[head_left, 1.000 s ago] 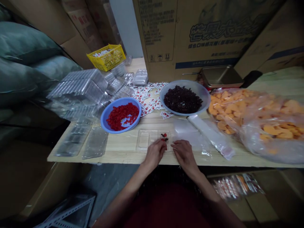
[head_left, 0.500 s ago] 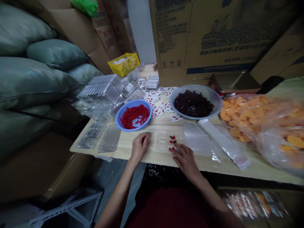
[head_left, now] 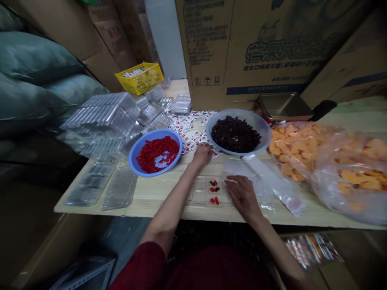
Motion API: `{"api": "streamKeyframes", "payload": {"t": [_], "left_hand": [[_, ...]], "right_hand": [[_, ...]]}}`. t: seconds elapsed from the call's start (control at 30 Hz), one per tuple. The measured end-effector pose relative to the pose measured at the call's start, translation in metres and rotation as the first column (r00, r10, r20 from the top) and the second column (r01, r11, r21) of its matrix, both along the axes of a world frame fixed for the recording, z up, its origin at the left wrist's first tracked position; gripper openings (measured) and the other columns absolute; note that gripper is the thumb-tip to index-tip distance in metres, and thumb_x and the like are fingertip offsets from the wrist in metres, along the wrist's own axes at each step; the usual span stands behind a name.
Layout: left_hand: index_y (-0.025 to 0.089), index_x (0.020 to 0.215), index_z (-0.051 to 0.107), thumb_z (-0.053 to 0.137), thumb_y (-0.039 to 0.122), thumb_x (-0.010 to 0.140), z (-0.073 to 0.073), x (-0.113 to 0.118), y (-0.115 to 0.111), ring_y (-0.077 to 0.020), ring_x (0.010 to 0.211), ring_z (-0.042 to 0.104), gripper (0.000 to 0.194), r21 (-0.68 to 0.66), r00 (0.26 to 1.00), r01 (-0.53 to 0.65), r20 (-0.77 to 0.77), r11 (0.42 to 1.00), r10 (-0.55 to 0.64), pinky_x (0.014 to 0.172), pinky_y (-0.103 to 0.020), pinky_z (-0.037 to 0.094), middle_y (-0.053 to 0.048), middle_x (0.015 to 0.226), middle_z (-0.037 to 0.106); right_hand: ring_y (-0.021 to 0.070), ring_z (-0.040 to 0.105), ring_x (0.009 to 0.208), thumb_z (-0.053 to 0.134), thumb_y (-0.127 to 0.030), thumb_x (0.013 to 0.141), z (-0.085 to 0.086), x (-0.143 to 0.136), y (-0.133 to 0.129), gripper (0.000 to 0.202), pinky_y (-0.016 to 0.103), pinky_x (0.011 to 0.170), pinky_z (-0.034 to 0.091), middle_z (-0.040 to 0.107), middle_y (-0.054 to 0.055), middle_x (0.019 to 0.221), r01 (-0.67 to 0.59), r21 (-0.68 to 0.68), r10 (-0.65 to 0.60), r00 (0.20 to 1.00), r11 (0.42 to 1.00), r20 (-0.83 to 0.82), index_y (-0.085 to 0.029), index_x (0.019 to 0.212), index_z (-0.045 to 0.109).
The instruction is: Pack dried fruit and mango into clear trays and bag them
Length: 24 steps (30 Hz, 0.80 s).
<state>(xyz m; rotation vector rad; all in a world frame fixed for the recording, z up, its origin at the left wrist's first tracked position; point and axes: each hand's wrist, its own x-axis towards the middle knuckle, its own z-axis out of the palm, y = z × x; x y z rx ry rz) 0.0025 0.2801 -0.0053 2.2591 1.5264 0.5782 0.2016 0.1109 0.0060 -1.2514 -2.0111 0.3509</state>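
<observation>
Along the back edge of the surface (head_left: 157,193) stands a cardboard box (head_left: 208,44). Near the front edge lies a clear tray (head_left: 206,190); the right hand (head_left: 242,195), loosely spread, is beside it. The left hand (head_left: 203,154), grip unclear, reaches the packets (head_left: 191,139).

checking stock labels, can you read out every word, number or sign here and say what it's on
"芒果大金…", large on the big box; its end is blurred.
"综合口味…", below it; the rest is blurred.
Umbrella and up-arrow signs, low on that box.
Too small or blurred: its other print, and print on the back carton and small packets.
</observation>
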Motion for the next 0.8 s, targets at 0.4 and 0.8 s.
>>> {"api": "streamKeyframes", "payload": {"t": [0.4, 0.8], "left_hand": [[0.017, 0.089, 0.061, 0.059, 0.021, 0.086, 0.021, -0.042, -0.057, -0.0171, 0.076, 0.060, 0.005, -0.095, 0.971, -0.238, 0.006, 0.966, 0.240, 0.070, -0.029, 0.043, -0.005, 0.083, 0.067], [0.020, 0.083, 0.062, 0.057, 0.033, 0.091, 0.015, -0.032, -0.172, -0.0233, 0.092, 0.057, 0.016, 0.023, 0.915, -0.378, 0.158, 0.926, 0.370, 0.083, -0.037, 0.043, -0.008, 0.088, 0.065]], "right_hand": [[0.0292, 0.056, 0.106, 0.051, -0.002, 0.084, -0.035, -0.061, 0.133, 0.027, 0.043, 0.097, 0.043, 0.069, 0.017, 0.110, -0.007, -0.085, 0.032, 0.954, 0.996, 0.298, -0.012, 0.098, 0.071], [0.0233, 0.061, 0.092, 0.053, -0.022, 0.093, -0.004, -0.049, 0.053, 0.015, 0.039, 0.085, 0.050, 0.068, 0.008, 0.095, 0.063, -0.041, -0.072, 0.961, 0.997, -0.266, -0.021, 0.093, 0.067]]}}
